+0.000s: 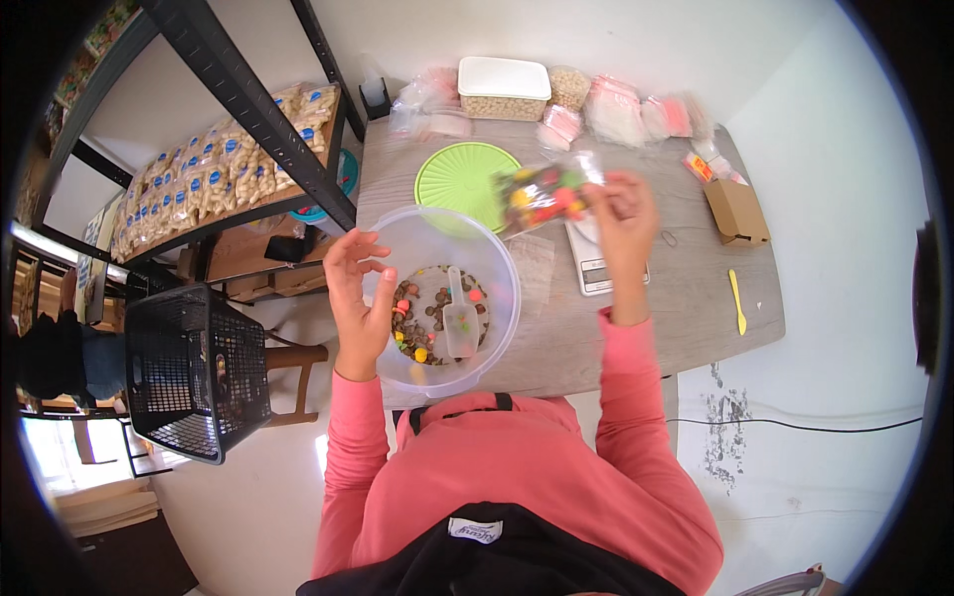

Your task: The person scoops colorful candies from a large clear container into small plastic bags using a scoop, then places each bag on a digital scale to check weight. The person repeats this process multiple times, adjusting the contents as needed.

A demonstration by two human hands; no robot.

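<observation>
In my right hand (624, 212) is a clear plastic bag of colourful candies (540, 195), gripped at its top end and blurred. It hangs over the space between a round green lid (466, 175) and a white digital kitchen scale (594, 274), which my right forearm partly covers. My left hand (358, 298) is raised at the left rim of a translucent plastic tub (503, 298), fingers apart, holding nothing. Brown, red and yellow candies (417, 316) are scattered on the tub's bottom, and a clear scoop (460, 328) lies among them. A flat clear bag (535, 268) rests beside the tub.
Along the wall stand a white-lidded container of nuts (504, 89), a jar (569, 88) and packs of plastic bags (615, 112). At right are a cardboard box (736, 212) and yellow spoon (737, 302). A metal shelf (253, 97) and black crate (197, 372) stand left.
</observation>
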